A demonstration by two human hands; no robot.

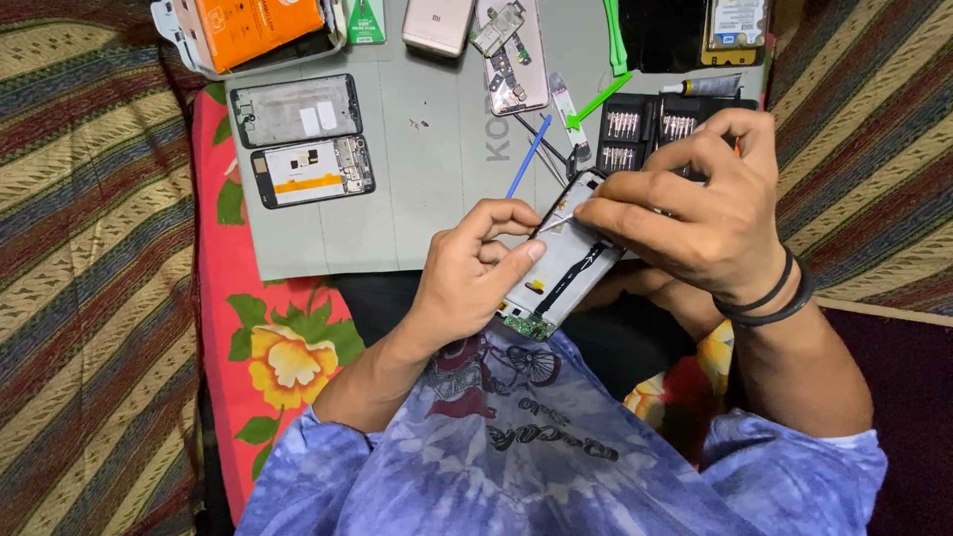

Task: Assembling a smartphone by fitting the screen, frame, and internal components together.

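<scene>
My left hand (475, 273) grips an opened phone (566, 266) by its left edge, thumb lying across its inside. The phone is tilted, back cover off, with a white inner plate, a black ribbon cable and a green circuit board at its lower end. My right hand (690, 203) is over the phone's upper end, its fingers pinched on a thin metal tool (552, 224) whose tip touches the phone's inside. Black bands circle my right wrist.
A grey work mat (437, 199) holds two phone frames (303, 139), a pink phone back (438, 24), a stripped phone (511, 55), blue (527, 159) and green (599, 99) pry sticks, a black bit case (640, 129), an orange box (253, 30). Striped and flowered cloth lies around.
</scene>
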